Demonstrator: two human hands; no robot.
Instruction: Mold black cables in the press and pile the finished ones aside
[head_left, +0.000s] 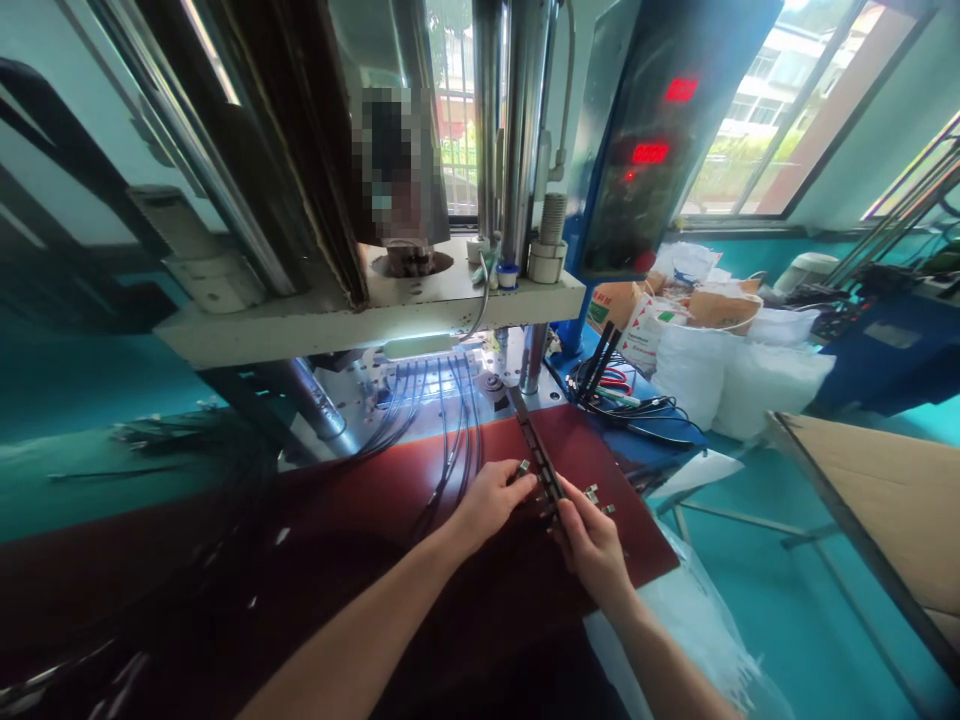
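Observation:
My right hand [596, 535] grips the near end of a long dark slotted bar [538, 445], which slants away from me over the reddish-brown tabletop [405, 480]. Between the thumb and forefinger of my left hand [491, 505] is a small metal connector [523, 467], just left of the bar. A few more small metal pieces [592, 494] show beside my right fingers; whether they lie on the table or sit in the hand I cannot tell. Left of my hands, thin black cables [450, 455] run from the lit press bed [431, 385] onto the tabletop.
A heavy press plate [375, 320] with steel columns stands over the bed. On the right are a blue control box [637, 140] with red displays, a blue side surface [660, 425] with cables and red-handled tool, white sacks [690, 375], and a cardboard-topped table [877, 490].

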